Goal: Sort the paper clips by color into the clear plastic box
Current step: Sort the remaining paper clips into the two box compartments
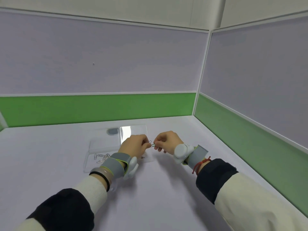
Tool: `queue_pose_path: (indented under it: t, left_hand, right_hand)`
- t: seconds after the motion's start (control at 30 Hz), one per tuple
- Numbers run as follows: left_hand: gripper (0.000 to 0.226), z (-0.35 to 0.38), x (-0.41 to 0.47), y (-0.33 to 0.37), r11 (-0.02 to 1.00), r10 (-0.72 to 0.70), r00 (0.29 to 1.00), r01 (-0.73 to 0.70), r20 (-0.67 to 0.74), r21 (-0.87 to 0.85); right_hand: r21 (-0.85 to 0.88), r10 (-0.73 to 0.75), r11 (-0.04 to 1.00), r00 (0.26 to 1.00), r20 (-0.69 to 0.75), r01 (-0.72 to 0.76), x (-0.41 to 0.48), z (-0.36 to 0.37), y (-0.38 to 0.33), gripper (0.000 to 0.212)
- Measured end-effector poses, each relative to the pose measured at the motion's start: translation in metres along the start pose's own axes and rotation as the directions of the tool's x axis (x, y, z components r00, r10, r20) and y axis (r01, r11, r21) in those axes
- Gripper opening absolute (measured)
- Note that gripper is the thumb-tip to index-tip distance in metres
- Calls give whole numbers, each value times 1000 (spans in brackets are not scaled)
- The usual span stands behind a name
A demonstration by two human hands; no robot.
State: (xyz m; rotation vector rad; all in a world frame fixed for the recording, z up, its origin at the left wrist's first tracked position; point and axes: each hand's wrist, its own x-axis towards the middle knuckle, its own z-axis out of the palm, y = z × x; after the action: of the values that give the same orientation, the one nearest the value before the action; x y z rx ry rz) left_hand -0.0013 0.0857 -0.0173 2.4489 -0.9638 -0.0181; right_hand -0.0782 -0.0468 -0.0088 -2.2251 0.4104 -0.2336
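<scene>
A clear plastic box (93, 154) lies open on the white desk, its lid (133, 130) folded back toward the wall. Several silver paper clips (101, 157) lie in the box's left compartment. Above the box's right side my left hand (135, 145) and my right hand (166, 142) meet fingertip to fingertip. Between them they pinch linked paper clips (152, 144), one green and one silvery. A small dark clip (142, 157) lies in the box's right part, partly hidden by my left hand.
A dark grey oval object (112, 131) lies by the box's far edge. Partition walls with a green band (100, 109) close the desk at the back and right. Both wrists wear grey straps with white devices.
</scene>
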Motion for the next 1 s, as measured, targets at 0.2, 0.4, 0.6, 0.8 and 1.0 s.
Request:
queue_pose_path:
  t: [0.2,0.4,0.6,0.8,1.0]
  left_hand:
    - [22,-12,-2,-14,996,-12,1000,12,-6,85]
    - [38,-16,-4,-27,1000,-9,994,7,105,21]
    - [26,-12,2,-12,999,-11,1000,12,17,-42]
    - [21,3,11,10,999,-2,997,-1,74,42]
    - [29,28,13,43,991,121,963,-130,242,23]
  right_hand:
    - [18,-28,999,999,16,28,9,15,-13,14]
    - [-83,-50,995,999,12,51,15,20,-17,21]
    - [-174,-12,985,996,-85,-3,12,-13,-4,24]
    - [-192,52,979,993,-110,-73,-3,-50,25,23]
    - [-315,188,927,979,-73,-202,-18,-79,60,27]
